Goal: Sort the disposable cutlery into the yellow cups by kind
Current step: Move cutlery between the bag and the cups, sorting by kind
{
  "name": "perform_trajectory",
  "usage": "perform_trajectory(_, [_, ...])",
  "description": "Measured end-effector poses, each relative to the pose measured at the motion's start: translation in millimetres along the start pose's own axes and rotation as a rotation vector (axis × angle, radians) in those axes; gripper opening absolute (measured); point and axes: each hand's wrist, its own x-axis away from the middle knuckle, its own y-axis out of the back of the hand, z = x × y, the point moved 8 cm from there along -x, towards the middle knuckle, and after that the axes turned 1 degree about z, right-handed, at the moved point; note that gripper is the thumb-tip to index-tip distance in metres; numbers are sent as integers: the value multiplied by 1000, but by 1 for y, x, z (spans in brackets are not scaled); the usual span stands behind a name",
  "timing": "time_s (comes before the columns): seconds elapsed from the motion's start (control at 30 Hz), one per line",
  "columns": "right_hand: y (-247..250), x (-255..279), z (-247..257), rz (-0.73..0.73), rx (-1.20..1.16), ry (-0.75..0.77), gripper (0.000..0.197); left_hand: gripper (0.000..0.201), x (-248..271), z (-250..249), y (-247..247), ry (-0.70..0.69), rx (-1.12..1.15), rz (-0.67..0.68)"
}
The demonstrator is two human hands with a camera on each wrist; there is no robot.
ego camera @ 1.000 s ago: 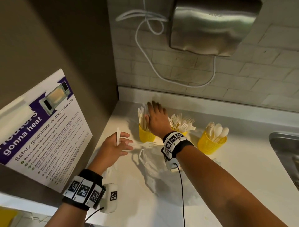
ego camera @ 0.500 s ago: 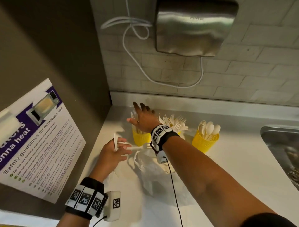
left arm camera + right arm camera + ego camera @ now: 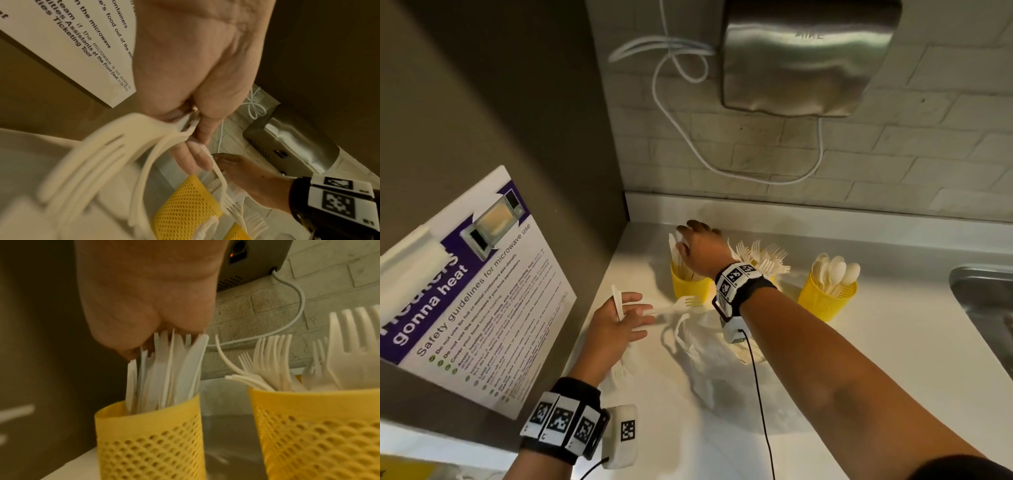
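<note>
Three yellow mesh cups stand in a row on the white counter. The left cup [image 3: 688, 286] [image 3: 152, 434] holds knives [image 3: 170, 369]. White forks [image 3: 763, 257] fill the middle cup [image 3: 318, 426], and the right cup [image 3: 825, 303] holds spoons. My right hand [image 3: 702, 246] [image 3: 144, 305] lies on top of the knives, palm on their tips, fingers bent loosely over the far side. My left hand [image 3: 616, 325] [image 3: 191, 123] hovers left of the cups and grips a small bunch of cutlery by the handles: a knife [image 3: 617, 301] sticking up and a fork [image 3: 681, 305] pointing right.
A crumpled clear plastic bag [image 3: 709, 349] lies in front of the cups under my right wrist. Another fork [image 3: 619, 373] lies on the counter below my left hand. A dark panel with a microwave sign [image 3: 469, 291] closes the left side. A steel sink [image 3: 986, 301] is at the right.
My right hand's fingers went from stretched out to bent down over the knives in the left cup. The left hand keeps its bunch of cutlery in about the same place.
</note>
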Motion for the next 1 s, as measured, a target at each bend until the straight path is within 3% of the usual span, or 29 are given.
perform_trajectory(0.1, [14,9,-8,-47,0,-6,47,22,1,-8,-6,-15,44,-6])
perform_trajectory(0.2, [61,47,-17,-396,-185,-76,35,22,1,-13,-13,-33,138,-43])
perform_trajectory(0.27, [82,87,-28,-541,-294,-184,33,21,-1,-15,-18,-44,234,-79])
perform_trajectory(0.33, [80,122,-44,-512,-450,-405,38,19,-2,-18,-30,-33,323,-71])
perform_trajectory(0.4, [60,143,-52,-341,-841,-616,45,21,-3,-21,-50,2,391,-11])
perform_trajectory(0.47, [38,152,-46,-144,-1273,-739,40,24,-4,-23,-76,31,442,71])
perform_trajectory(0.53, [35,154,-46,-87,-1380,-703,34,25,-2,-24,-102,58,450,148])
perform_trajectory(0.67, [61,159,-66,-281,-1381,-540,29,21,1,-15,-137,156,390,260])
perform_trajectory(0.77, [84,171,-80,-356,-1454,-441,26,23,4,-2,-150,337,439,279])
perform_trajectory(0.87, [101,182,-66,-193,-1182,-224,20,17,9,4,-156,495,567,295])
perform_trajectory(0.93, [98,193,-52,-92,-916,-86,13,13,12,0,-162,508,594,356])
perform_trajectory(1.0, [95,205,-39,-12,-814,-18,3,17,14,-4,-167,501,571,387])
